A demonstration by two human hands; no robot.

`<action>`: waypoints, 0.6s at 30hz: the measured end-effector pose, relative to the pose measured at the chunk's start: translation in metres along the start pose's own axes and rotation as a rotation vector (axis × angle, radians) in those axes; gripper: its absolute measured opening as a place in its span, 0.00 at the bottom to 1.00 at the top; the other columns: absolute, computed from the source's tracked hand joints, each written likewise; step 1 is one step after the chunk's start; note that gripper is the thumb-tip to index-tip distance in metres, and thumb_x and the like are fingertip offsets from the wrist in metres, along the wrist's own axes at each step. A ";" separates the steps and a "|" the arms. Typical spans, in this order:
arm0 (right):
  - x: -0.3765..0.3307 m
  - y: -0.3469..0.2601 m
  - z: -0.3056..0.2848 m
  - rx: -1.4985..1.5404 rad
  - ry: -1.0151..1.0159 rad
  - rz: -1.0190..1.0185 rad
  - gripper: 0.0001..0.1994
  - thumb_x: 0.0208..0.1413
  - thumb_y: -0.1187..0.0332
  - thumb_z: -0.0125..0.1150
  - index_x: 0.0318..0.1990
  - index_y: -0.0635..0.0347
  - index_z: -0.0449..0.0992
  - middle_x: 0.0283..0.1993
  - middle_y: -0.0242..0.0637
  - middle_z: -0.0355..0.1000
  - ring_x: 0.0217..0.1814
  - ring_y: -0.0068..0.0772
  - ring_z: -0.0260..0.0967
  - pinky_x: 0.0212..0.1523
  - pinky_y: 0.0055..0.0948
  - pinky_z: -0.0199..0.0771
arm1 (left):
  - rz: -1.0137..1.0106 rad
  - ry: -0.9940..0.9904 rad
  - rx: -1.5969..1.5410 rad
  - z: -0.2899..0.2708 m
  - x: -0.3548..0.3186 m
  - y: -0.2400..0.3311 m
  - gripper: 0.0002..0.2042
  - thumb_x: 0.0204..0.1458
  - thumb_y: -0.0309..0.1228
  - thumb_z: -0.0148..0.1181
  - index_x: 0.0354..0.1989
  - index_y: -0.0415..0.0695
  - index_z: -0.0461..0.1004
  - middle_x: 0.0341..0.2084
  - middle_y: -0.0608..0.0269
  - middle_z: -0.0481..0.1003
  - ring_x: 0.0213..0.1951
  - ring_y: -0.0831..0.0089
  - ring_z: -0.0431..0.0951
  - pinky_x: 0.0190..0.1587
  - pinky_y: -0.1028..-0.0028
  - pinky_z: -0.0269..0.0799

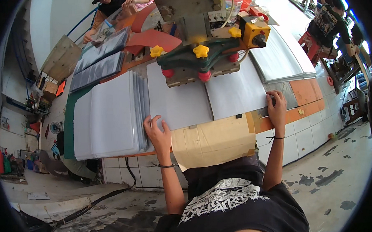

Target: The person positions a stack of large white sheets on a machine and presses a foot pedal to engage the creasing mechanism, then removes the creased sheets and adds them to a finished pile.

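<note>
A white folder-like cover (180,101) lies spread flat under a press head, its two panels divided by a dark line down the middle. At its near left corner my left hand (158,136) has curled fingers against the edge, with the thumb over the panel. My right hand (277,107) pinches the right edge of the other panel. The press head (203,59), a dark green frame with yellow star knobs and red feet, hides the far middle of the cover. Beneath its near edge, a tan board (214,144) hangs over the table front.
Thick stacks of white covers stand left (107,119) and right (285,57). Dark panels (96,66) lie beyond the left stack. A yellow control box (255,33) is fixed beside the press. One person (110,7) works across the table; another (329,27) sits far right.
</note>
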State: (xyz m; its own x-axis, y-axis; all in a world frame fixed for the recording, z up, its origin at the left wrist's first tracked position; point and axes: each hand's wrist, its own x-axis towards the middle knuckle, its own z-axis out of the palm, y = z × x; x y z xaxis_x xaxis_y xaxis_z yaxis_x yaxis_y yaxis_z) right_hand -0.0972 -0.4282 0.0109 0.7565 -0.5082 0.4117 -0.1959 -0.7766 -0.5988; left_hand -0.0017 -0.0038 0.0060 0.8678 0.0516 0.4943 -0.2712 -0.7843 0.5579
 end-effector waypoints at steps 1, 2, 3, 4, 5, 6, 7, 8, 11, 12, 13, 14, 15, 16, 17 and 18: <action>-0.001 0.000 0.000 -0.010 0.006 0.000 0.08 0.63 0.66 0.58 0.45 0.57 0.79 0.48 0.38 0.74 0.53 0.43 0.69 0.60 0.39 0.62 | 0.004 0.002 -0.004 0.001 0.000 0.000 0.10 0.56 0.26 0.60 0.46 0.42 0.74 0.52 0.47 0.66 0.54 0.47 0.69 0.57 0.55 0.66; 0.000 -0.001 0.000 -0.019 0.012 0.000 0.08 0.63 0.66 0.58 0.45 0.57 0.79 0.48 0.38 0.74 0.53 0.43 0.69 0.60 0.39 0.62 | 0.009 0.004 -0.008 0.001 0.000 0.000 0.10 0.56 0.26 0.60 0.46 0.42 0.75 0.52 0.47 0.66 0.54 0.47 0.69 0.57 0.55 0.65; 0.001 -0.002 0.000 -0.019 0.018 0.004 0.08 0.64 0.65 0.57 0.45 0.57 0.79 0.47 0.38 0.74 0.52 0.42 0.69 0.60 0.39 0.62 | 0.011 0.004 -0.001 0.002 0.000 -0.001 0.10 0.56 0.26 0.60 0.46 0.42 0.75 0.52 0.47 0.66 0.54 0.47 0.69 0.57 0.55 0.65; 0.002 -0.004 0.000 -0.020 0.022 0.010 0.09 0.64 0.65 0.57 0.44 0.57 0.79 0.46 0.38 0.74 0.52 0.42 0.69 0.59 0.39 0.62 | 0.012 0.002 0.006 0.002 0.001 -0.002 0.10 0.56 0.26 0.60 0.45 0.41 0.75 0.52 0.47 0.66 0.54 0.47 0.69 0.57 0.55 0.65; 0.003 -0.006 0.000 -0.021 0.026 0.015 0.09 0.65 0.64 0.57 0.44 0.58 0.79 0.46 0.38 0.74 0.51 0.42 0.69 0.59 0.39 0.62 | 0.013 0.000 0.012 0.002 0.001 -0.002 0.09 0.56 0.26 0.60 0.45 0.41 0.75 0.52 0.47 0.66 0.54 0.47 0.69 0.58 0.55 0.65; 0.004 -0.007 0.001 -0.028 0.033 0.011 0.09 0.65 0.64 0.56 0.44 0.58 0.79 0.45 0.38 0.74 0.51 0.41 0.69 0.58 0.39 0.62 | 0.010 0.003 0.012 0.003 0.001 -0.003 0.09 0.56 0.26 0.60 0.44 0.41 0.76 0.52 0.47 0.66 0.54 0.47 0.69 0.58 0.55 0.65; 0.004 -0.008 0.001 -0.035 0.039 0.008 0.10 0.65 0.64 0.56 0.44 0.58 0.79 0.45 0.38 0.74 0.50 0.41 0.70 0.58 0.39 0.63 | 0.007 0.004 0.012 0.002 0.001 -0.003 0.09 0.56 0.27 0.59 0.44 0.41 0.76 0.52 0.47 0.66 0.54 0.47 0.69 0.58 0.54 0.64; 0.005 -0.009 0.002 -0.042 0.045 0.005 0.10 0.65 0.63 0.56 0.44 0.58 0.79 0.45 0.38 0.74 0.50 0.41 0.70 0.57 0.39 0.63 | 0.005 0.006 0.013 0.002 0.002 -0.003 0.08 0.56 0.27 0.59 0.44 0.41 0.76 0.52 0.47 0.66 0.54 0.47 0.69 0.58 0.54 0.64; 0.005 -0.008 0.001 -0.061 0.018 0.043 0.11 0.66 0.62 0.56 0.44 0.59 0.79 0.45 0.38 0.74 0.50 0.41 0.69 0.56 0.39 0.63 | -0.017 -0.021 0.018 0.001 0.001 -0.003 0.08 0.56 0.27 0.59 0.43 0.41 0.76 0.51 0.47 0.66 0.54 0.48 0.68 0.58 0.54 0.64; 0.005 -0.007 0.002 -0.063 0.027 0.035 0.11 0.66 0.62 0.56 0.44 0.58 0.79 0.45 0.38 0.74 0.50 0.40 0.69 0.55 0.39 0.63 | -0.016 -0.017 0.019 0.001 0.002 -0.003 0.08 0.56 0.27 0.59 0.43 0.41 0.77 0.51 0.48 0.66 0.54 0.48 0.68 0.58 0.54 0.64; 0.005 -0.006 0.002 -0.068 0.036 0.026 0.11 0.66 0.62 0.56 0.45 0.58 0.79 0.45 0.37 0.74 0.50 0.40 0.69 0.55 0.39 0.63 | -0.016 -0.015 0.018 0.002 0.003 -0.002 0.08 0.56 0.27 0.59 0.43 0.41 0.77 0.51 0.48 0.67 0.54 0.48 0.68 0.58 0.54 0.64; 0.006 -0.005 0.002 -0.073 0.044 0.018 0.11 0.66 0.61 0.56 0.45 0.58 0.79 0.45 0.37 0.74 0.49 0.40 0.69 0.55 0.39 0.63 | -0.017 -0.013 0.016 0.003 0.003 -0.001 0.08 0.56 0.26 0.59 0.43 0.41 0.77 0.51 0.48 0.67 0.54 0.49 0.68 0.58 0.54 0.64; 0.005 -0.005 0.003 -0.070 0.037 0.026 0.11 0.66 0.61 0.56 0.45 0.58 0.79 0.45 0.37 0.74 0.49 0.40 0.69 0.55 0.39 0.63 | -0.024 -0.014 0.019 0.002 0.003 0.000 0.08 0.56 0.26 0.59 0.43 0.41 0.77 0.51 0.48 0.67 0.54 0.49 0.68 0.58 0.54 0.64; 0.006 -0.007 0.003 -0.070 0.031 0.031 0.11 0.66 0.61 0.55 0.45 0.57 0.79 0.45 0.37 0.74 0.49 0.40 0.69 0.55 0.39 0.63 | -0.032 -0.014 0.019 0.001 0.003 0.001 0.08 0.56 0.26 0.59 0.43 0.41 0.77 0.51 0.49 0.67 0.54 0.49 0.68 0.58 0.55 0.64; 0.006 -0.008 0.002 -0.070 0.025 0.036 0.12 0.66 0.60 0.55 0.45 0.57 0.79 0.45 0.37 0.74 0.49 0.40 0.69 0.54 0.38 0.63 | -0.040 -0.014 0.018 0.001 0.003 0.001 0.08 0.56 0.26 0.59 0.43 0.41 0.77 0.51 0.49 0.67 0.54 0.49 0.69 0.58 0.55 0.64; 0.005 -0.006 0.003 -0.072 0.019 0.032 0.12 0.66 0.60 0.55 0.45 0.57 0.79 0.45 0.37 0.74 0.49 0.40 0.69 0.54 0.39 0.63 | -0.042 -0.014 0.013 0.001 0.001 0.001 0.08 0.56 0.26 0.59 0.43 0.41 0.77 0.51 0.49 0.67 0.54 0.49 0.69 0.58 0.55 0.64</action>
State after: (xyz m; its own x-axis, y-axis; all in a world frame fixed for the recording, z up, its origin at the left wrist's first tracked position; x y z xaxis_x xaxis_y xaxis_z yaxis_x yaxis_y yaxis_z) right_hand -0.0904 -0.4249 0.0146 0.7371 -0.5398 0.4065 -0.2646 -0.7841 -0.5614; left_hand -0.0004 -0.0048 0.0062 0.8839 0.0761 0.4614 -0.2291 -0.7897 0.5691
